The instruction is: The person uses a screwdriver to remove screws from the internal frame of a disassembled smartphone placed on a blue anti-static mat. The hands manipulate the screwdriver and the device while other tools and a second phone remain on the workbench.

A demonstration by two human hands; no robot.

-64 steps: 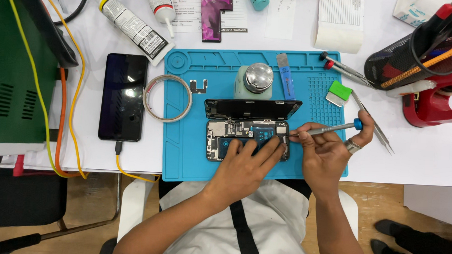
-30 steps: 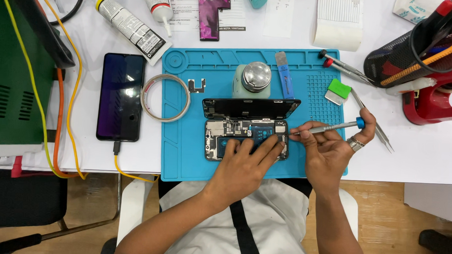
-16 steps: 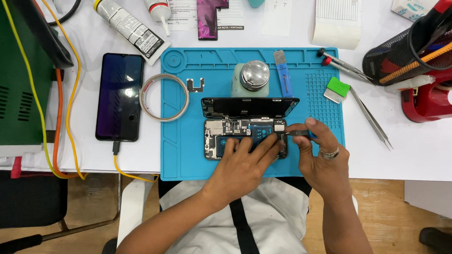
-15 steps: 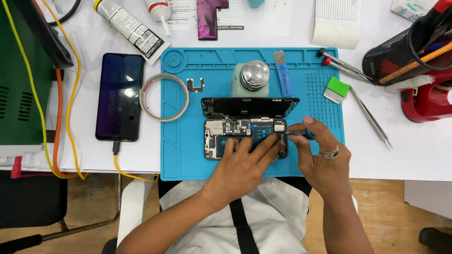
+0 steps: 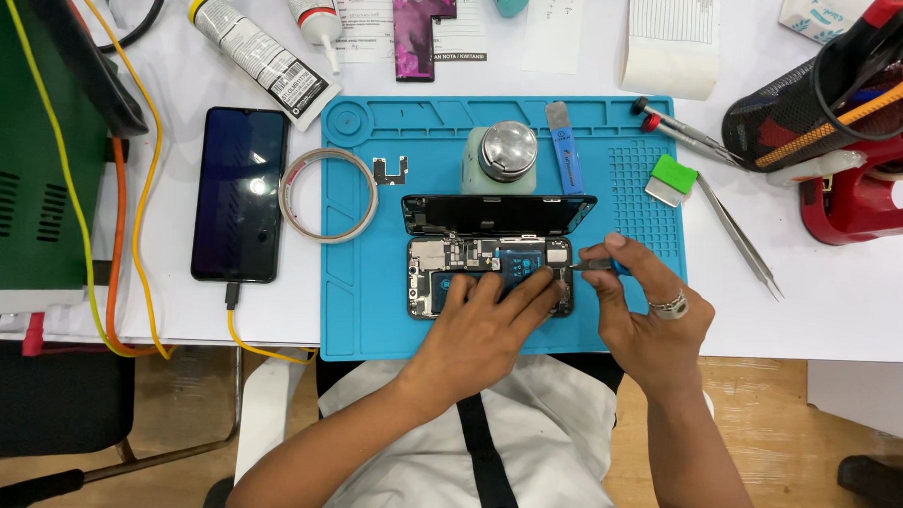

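A: While the right hand [image 5: 649, 321] pinches a small blue-handled tool [image 5: 599, 266] in its fingers [image 5: 617, 252], tip at the opened phone's [image 5: 491, 275] right end, what's the left doing?

B: Left hand [image 5: 484, 330] lies flat, fingers spread on the phone's lower half, gripping nothing. Looks like board work mid-step; next move needs a steady tip.

A: Room?

B: Tight. Lifted screen [image 5: 498, 214] just beyond the fingers, metal-topped bottle [image 5: 507, 151] past that. Blue mat [image 5: 370, 301] free to the left; bench [image 5: 830, 297] edge near the wrists.
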